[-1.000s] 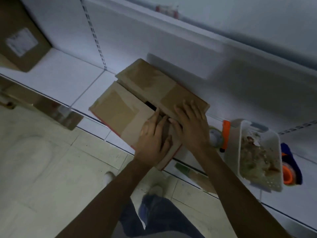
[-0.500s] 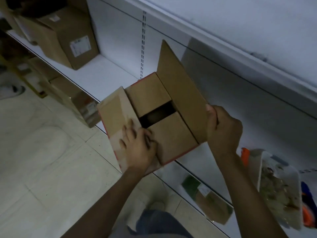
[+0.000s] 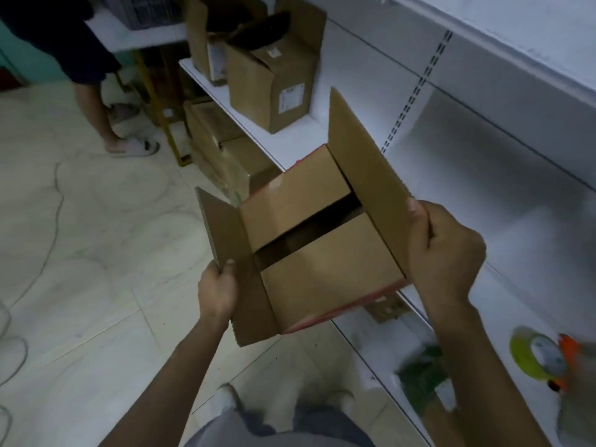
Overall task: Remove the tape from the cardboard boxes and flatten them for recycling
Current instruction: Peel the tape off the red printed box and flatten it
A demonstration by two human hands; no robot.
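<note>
A brown cardboard box [image 3: 325, 266] with a red-edged rim is held in the air in front of the white shelf [image 3: 303, 137]. Its two outer flaps stand open; the two inner flaps lie nearly flat with a dark gap between them. My left hand [image 3: 217, 287] grips the lower edge of the left outer flap. My right hand [image 3: 443, 250] pinches the right outer flap near its lower corner. I see no tape on the faces that show.
Other cardboard boxes [image 3: 267, 79] stand further along the shelf and below it [image 3: 219, 146]. A tape dispenser [image 3: 538, 356] with an orange handle lies on the shelf at right. A person's legs [image 3: 106, 124] stand on the tiled floor at upper left. A cable [image 3: 48, 240] runs across the floor.
Both outer flaps have been pulled open. My left hand moved from pressing on the left flap to gripping its edge. The box has come off the shelf toward me.
</note>
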